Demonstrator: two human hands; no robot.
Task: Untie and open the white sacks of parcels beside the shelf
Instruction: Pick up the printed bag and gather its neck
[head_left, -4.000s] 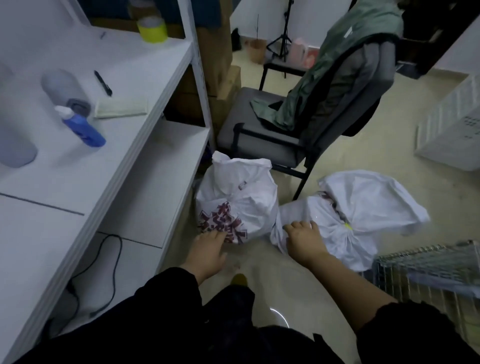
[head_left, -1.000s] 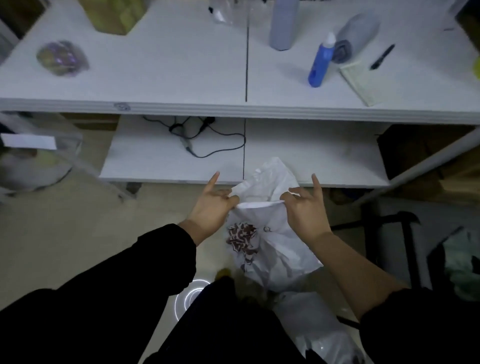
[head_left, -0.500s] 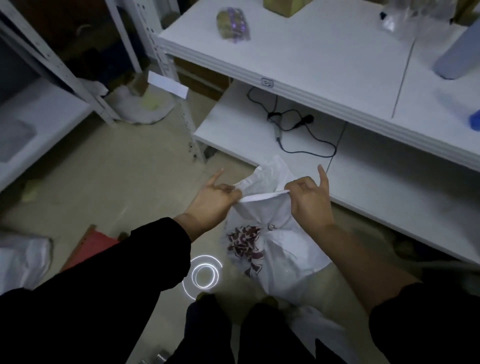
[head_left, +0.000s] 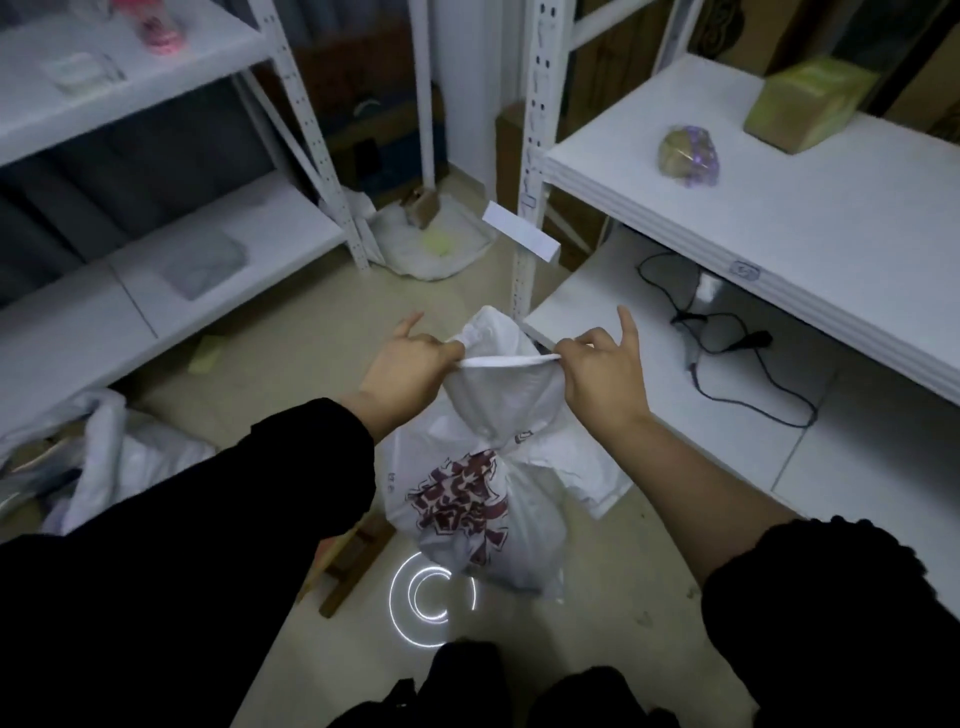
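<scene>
Sack (head_left: 467, 499) sits low beside the shelf (head_left: 779, 228) corner, neck still cinched under its top flap, left hand (head_left: 410, 364) and right hand (head_left: 602, 371) each pinching that flap taut; mid-untying, next move probably needs fingers at the knot.

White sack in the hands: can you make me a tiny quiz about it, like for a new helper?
1. True or false: the left hand and the right hand both pinch the top edge of the bulging white woven sack.
2. What lies on the white lower shelf board beside the sack? A) thin black cable B) blue bottle C) scissors
3. Fill in: the sack's print is dark ___.
Key: 1 true; 2 A; 3 red.
</scene>
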